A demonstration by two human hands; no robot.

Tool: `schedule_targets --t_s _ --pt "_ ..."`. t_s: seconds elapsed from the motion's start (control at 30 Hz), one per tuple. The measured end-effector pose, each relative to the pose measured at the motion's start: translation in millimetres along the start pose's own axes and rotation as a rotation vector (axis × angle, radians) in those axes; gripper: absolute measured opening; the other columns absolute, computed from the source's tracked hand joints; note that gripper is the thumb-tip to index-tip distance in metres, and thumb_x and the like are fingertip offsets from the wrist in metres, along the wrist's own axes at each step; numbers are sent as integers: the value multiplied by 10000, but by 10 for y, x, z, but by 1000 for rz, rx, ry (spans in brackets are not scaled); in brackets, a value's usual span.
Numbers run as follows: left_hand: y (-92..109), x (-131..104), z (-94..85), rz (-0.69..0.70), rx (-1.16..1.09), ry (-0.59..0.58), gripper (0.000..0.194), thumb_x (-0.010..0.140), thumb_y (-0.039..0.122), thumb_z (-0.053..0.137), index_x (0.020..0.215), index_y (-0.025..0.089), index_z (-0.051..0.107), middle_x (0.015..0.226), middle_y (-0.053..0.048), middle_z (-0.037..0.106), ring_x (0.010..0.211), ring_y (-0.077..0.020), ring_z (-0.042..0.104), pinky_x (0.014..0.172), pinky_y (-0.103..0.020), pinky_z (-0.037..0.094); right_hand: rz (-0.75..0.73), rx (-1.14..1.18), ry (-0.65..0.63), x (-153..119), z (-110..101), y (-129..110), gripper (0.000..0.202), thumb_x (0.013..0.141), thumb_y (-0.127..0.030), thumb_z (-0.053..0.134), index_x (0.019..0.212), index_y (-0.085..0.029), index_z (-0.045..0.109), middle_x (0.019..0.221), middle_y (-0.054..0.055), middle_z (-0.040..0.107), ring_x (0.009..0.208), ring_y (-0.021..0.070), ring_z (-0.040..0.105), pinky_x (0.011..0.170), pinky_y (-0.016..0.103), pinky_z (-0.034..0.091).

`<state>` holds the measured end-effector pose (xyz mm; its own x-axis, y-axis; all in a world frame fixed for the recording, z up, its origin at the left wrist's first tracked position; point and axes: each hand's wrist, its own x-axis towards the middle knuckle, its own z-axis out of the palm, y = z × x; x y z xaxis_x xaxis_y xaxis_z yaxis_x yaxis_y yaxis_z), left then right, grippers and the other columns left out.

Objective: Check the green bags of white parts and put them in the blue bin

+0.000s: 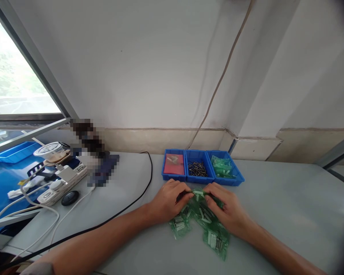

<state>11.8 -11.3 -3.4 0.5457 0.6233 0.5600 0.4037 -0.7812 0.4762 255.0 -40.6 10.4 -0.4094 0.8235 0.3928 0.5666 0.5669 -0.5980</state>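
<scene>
Both hands pinch the top of a green plastic bag (pixel 205 214), one on each side of its upper edge. My left hand (pixel 169 199) has thumb and forefinger closed on the left part. Opposite it, my right hand (pixel 227 206) grips the right part the same way. Through the clear green film I see pale strips and slim metal pieces; their exact kind is not clear. Portions of green bag with similar pieces, one at lower left (pixel 180 225) and one at lower right (pixel 217 241), lie on the grey table (pixel 149 248) below my hands.
Three joined blue bins stand behind my hands: one with a red sheet (pixel 174 165), one with metal screws or pins (pixel 197 169), one with green bags (pixel 222 167). At left are a black cable (pixel 126 202), a black mouse-like object (pixel 70 198) and a power strip (pixel 65 185).
</scene>
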Motion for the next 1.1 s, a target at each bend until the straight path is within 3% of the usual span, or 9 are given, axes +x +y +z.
schedule_targets --t_s 0.5,0.63,0.83,1.0,1.1 --pt "13 1 -33 21 -24 -59 203 1079 331 539 952 192 616 830 -15 695 769 -169 608 753 -309 411 22 4 -16 0 40 -7 62 960 -199 564 978 -234 611 869 30 637 808 218 594 716 331 472" --pt "-5 -17 -7 58 -23 -63 200 1080 334 534 974 184 613 841 -20 702 770 -168 625 751 -311 410 4 -13 -56 -7 55 11 87 953 -194 576 1014 -228 626 885 35 644 816 223 597 718 336 471" --pt "-19 -24 22 121 0 -65 242 1095 348 522 945 180 612 829 -22 697 766 -166 622 749 -315 402 -10 -44 3 -15 81 44 179 937 -101 498 955 -234 616 833 17 625 778 208 591 688 317 459" --pt "-23 -8 12 67 7 -12 256 1099 346 510 927 180 601 799 -10 678 725 -154 589 735 -310 404 35 -13 13 -12 55 25 96 1006 -219 536 1081 -242 592 921 20 651 796 201 617 703 319 489" --pt "-21 -3 7 53 14 -9 273 1102 363 507 922 182 605 793 -10 680 717 -155 584 732 -310 403 43 -24 45 -20 41 31 59 1032 -256 526 1060 -241 576 914 21 651 785 198 618 691 316 487"
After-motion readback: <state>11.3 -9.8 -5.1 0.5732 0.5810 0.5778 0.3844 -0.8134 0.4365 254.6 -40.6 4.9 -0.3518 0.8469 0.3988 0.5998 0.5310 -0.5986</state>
